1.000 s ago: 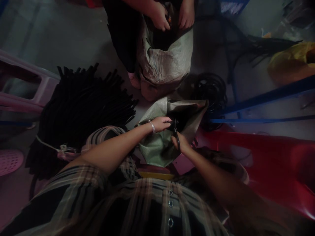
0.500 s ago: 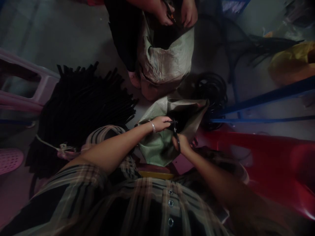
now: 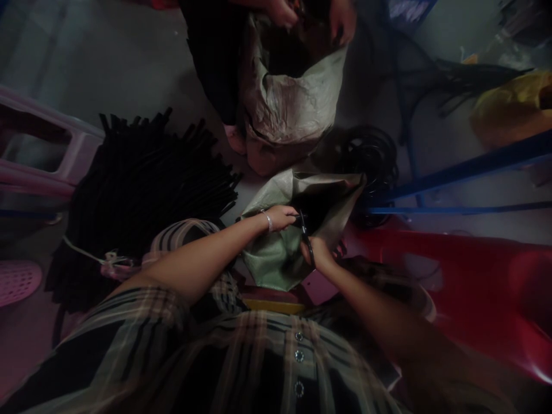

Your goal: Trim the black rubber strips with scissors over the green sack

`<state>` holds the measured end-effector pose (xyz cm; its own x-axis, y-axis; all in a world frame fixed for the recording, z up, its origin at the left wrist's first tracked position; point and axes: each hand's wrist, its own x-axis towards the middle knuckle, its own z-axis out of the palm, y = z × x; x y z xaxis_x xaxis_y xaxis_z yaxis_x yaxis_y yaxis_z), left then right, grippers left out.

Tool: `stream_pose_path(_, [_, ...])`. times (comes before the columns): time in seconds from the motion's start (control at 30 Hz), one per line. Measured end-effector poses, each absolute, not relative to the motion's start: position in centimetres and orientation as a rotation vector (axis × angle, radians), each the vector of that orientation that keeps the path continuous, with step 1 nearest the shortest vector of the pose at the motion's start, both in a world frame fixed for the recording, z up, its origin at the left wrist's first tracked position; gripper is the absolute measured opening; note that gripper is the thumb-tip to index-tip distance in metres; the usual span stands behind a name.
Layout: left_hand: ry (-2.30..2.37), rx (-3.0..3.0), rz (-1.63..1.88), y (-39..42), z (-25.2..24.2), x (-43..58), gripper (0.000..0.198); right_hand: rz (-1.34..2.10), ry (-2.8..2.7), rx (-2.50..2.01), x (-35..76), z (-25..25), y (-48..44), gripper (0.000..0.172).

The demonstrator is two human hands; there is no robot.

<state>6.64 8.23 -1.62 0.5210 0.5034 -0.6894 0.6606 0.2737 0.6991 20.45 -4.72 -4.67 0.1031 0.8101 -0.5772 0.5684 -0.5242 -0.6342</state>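
Observation:
My left hand [image 3: 282, 218], with a bracelet at the wrist, pinches a short black strip [image 3: 298, 217] over the mouth of a green woven sack [image 3: 273, 253]. My right hand [image 3: 317, 253] is closed round the handles of black scissors [image 3: 306, 238]. Their blades point up and away, close by the end of the strip; whether they touch it is too dark to tell. The sack stands open in front of my lap, its inside in deep shadow.
Across from me a person's hands [image 3: 342, 23] work over a larger pale sack [image 3: 297, 109]. A tied bundle of black strips [image 3: 150, 172] lies at left, beside a pink stool [image 3: 81, 149]. At right are black coils [image 3: 373, 152], blue bars [image 3: 474, 172] and a red plastic surface [image 3: 470, 276].
The scissors in my right hand have shifted slightly left and tilted. My left hand stays nearly in place with the strip. The other person's hands have moved apart and up.

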Motion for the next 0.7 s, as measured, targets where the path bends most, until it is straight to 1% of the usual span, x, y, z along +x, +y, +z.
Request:
stream_pose_path(0.23, [1.135, 1.370, -0.140, 8.3, -1.4, 6.6, 0.026, 1.489, -1.246, -2.096, 20.7, -5.6, -4.9, 0.016])
stream_pose_path(0.47, [1.122, 1.324, -0.078, 8.6, -0.7, 6.7, 0.024, 1.351, -1.446, -2.152, 20.4, -4.7, -4.4, 0.020])
stream_pose_path(0.6, [1.115, 1.291, -0.005, 8.9, -0.5, 6.6, 0.020, 1.266, -1.548, -2.177, 20.4, -5.2, -4.3, 0.017])
stream_pose_path(0.7, [1.092, 1.269, 0.021, 9.0, -0.5, 6.6, 0.018, 1.271, -1.579, -2.137, 20.5, -5.8, -4.5, 0.017])
